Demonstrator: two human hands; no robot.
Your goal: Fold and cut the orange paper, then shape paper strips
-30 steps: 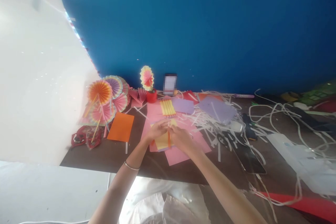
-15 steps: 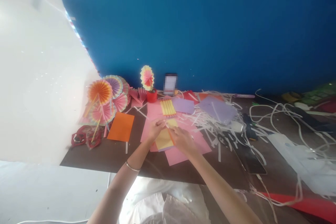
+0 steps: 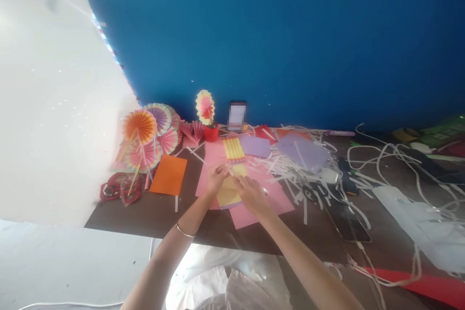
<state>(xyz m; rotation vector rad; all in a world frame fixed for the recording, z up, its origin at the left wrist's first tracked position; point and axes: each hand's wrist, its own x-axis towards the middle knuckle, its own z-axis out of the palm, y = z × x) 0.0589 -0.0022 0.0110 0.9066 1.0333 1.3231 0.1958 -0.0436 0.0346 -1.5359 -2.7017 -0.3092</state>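
Note:
My left hand [image 3: 218,178] is closed in a pinch over the yellow paper [image 3: 229,193], at its left side. Close by on the right, my right hand [image 3: 250,193] has its fingers bent together over the same paper. Something small and whitish, perhaps a thin strip, shows between the fingertips, too blurred to name. Beneath the hands lie pink sheets [image 3: 245,218]. A pleated yellow paper [image 3: 233,148] with a pinkish edge rests just beyond the fingertips, beside a purple sheet [image 3: 256,146].
An orange sheet [image 3: 169,175] and round folded paper fans [image 3: 140,126] are on the left. A fan flower stands in a red pot [image 3: 210,131]. White paper strips [image 3: 286,169], a dark phone [image 3: 350,225] and white cables [image 3: 381,155] spread over the right.
My hands stay almost in place over the yellow paper, with slight finger movement. The orange edge beside my right fingers no longer shows. The whole view has shifted slightly.

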